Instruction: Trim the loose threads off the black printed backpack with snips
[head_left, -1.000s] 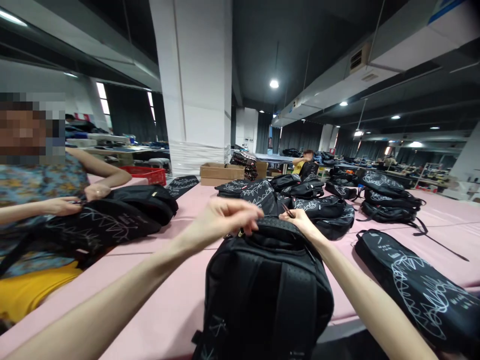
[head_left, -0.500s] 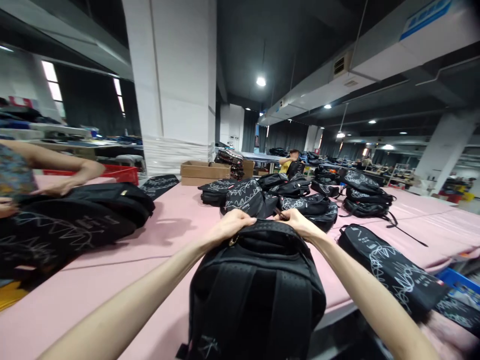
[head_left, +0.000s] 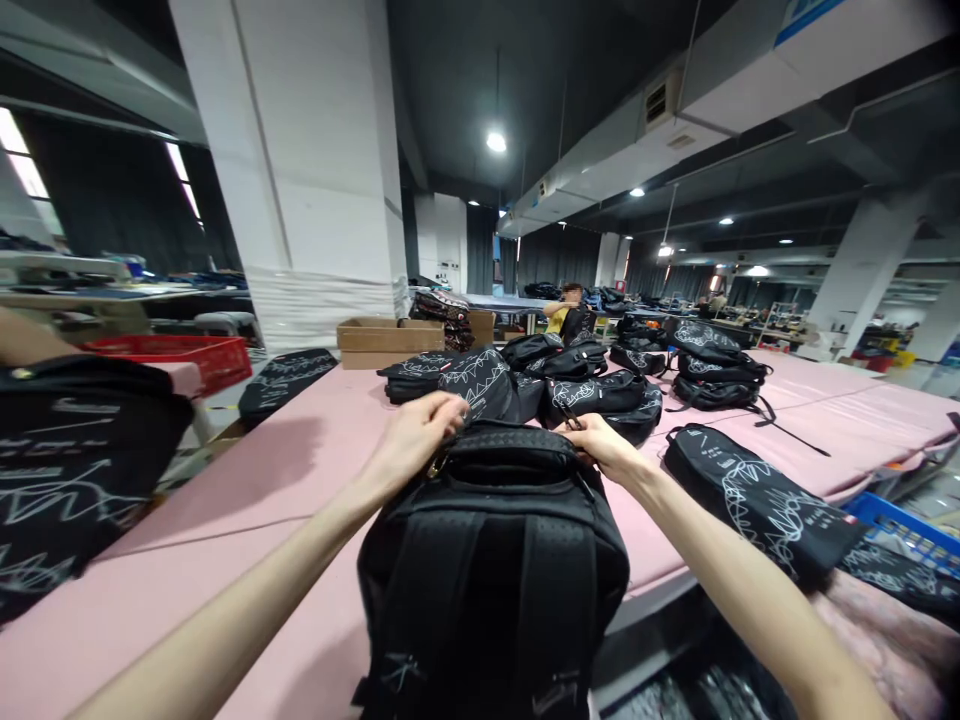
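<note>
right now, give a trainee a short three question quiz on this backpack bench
1. True or false: both hands grip the top of the black backpack.
2. What colour is the table covering?
3. The flat printed bag lies: A) on the backpack B) to its right, apart C) in the red crate.

Key:
1. True: the left hand and right hand hold its top edge, fingers curled.
2. Pink.
3. B.
</note>
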